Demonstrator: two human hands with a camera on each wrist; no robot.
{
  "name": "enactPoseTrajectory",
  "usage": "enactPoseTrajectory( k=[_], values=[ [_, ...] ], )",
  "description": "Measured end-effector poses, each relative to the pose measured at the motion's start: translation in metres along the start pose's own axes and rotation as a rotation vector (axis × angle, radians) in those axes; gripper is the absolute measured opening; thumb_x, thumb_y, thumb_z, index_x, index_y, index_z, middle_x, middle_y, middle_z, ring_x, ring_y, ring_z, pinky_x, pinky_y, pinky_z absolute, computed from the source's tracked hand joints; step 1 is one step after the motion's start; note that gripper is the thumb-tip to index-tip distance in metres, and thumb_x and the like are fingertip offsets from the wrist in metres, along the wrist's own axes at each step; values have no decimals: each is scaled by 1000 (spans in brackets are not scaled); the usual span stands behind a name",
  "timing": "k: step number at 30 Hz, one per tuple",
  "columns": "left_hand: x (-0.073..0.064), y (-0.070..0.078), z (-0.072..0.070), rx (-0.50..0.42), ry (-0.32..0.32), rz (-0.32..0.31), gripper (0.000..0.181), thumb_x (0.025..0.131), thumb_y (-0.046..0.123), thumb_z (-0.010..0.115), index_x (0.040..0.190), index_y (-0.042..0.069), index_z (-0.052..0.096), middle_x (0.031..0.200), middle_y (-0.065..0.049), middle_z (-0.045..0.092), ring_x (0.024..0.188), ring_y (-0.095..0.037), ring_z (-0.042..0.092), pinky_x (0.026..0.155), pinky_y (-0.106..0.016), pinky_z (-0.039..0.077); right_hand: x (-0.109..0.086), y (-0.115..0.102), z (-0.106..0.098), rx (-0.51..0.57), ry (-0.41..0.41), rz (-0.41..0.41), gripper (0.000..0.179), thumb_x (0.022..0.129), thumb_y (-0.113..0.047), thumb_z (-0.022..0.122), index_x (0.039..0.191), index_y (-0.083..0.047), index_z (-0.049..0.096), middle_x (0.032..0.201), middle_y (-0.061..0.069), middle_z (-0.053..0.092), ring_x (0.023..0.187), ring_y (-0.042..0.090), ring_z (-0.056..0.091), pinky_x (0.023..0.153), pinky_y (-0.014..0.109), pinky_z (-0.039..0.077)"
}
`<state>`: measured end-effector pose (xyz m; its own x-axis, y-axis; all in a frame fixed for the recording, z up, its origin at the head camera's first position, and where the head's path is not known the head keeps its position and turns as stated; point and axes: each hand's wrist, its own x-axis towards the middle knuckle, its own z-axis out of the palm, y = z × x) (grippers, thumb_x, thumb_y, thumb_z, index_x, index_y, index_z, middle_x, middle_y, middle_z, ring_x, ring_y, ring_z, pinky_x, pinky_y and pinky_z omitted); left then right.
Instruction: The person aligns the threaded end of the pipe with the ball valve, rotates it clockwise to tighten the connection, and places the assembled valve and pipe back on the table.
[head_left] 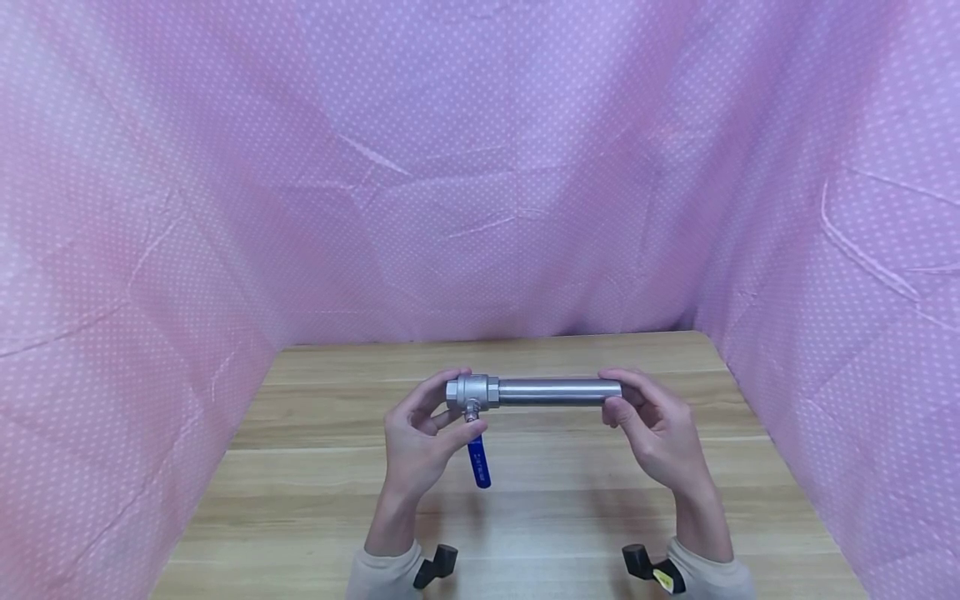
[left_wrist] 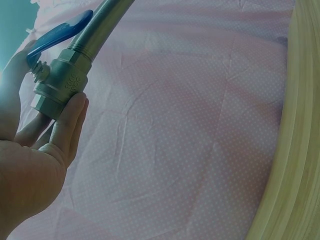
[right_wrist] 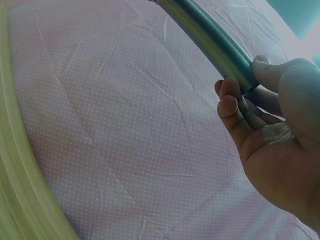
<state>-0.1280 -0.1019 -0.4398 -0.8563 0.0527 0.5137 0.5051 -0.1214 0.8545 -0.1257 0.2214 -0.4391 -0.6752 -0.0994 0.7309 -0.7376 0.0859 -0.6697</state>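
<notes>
A silver ball valve (head_left: 474,392) with a blue lever handle (head_left: 478,463) is joined to a straight steel pipe (head_left: 551,392). Both are held level above the table. My left hand (head_left: 417,450) grips the valve body, with the thumb by the base of the lever. In the left wrist view, fingers (left_wrist: 70,120) curl under the valve (left_wrist: 60,82), and threads show where the pipe enters it. At the other end, my right hand (head_left: 667,437) pinches the pipe between thumb and fingers. The right wrist view shows that pipe end (right_wrist: 245,82) between them.
A wood-grain table (head_left: 300,467) lies beneath the hands. Pink polka-dot cloth (head_left: 480,208) hangs behind it and along both sides. Black wrist-worn pieces (head_left: 437,567) sit at both sleeve cuffs.
</notes>
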Motion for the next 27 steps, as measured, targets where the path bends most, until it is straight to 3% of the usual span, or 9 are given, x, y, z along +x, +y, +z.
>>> enactPoseTrajectory(
  k=[5,9,17,27],
  values=[
    [0,1,0,3,2,-2,69,80,-20,89,144,-7,68,145,-33,71,127,-16,77,109,-39,69,-1,0,-1,-30,-1,35,38,93,31,63,129,21,68,81,10,70,76,8,69,63,18,60],
    [0,0,0,12,4,4,68,80,-19,89,144,-7,69,144,-31,72,127,-16,77,109,-39,69,1,0,0,18,7,26,40,93,32,63,131,22,67,84,9,73,76,9,72,65,17,62],
    [0,-1,0,16,10,10,68,80,-19,90,144,-6,69,143,-28,73,126,-16,77,108,-39,69,3,0,0,205,-28,-33,52,84,40,63,135,28,59,133,16,76,101,12,80,80,21,71],
    [0,2,1,20,18,-16,69,79,-18,90,144,-3,70,145,-28,72,128,-16,76,110,-41,68,1,0,0,141,-20,-18,52,85,40,62,135,24,62,126,8,76,94,10,79,77,18,69]
  ],
)
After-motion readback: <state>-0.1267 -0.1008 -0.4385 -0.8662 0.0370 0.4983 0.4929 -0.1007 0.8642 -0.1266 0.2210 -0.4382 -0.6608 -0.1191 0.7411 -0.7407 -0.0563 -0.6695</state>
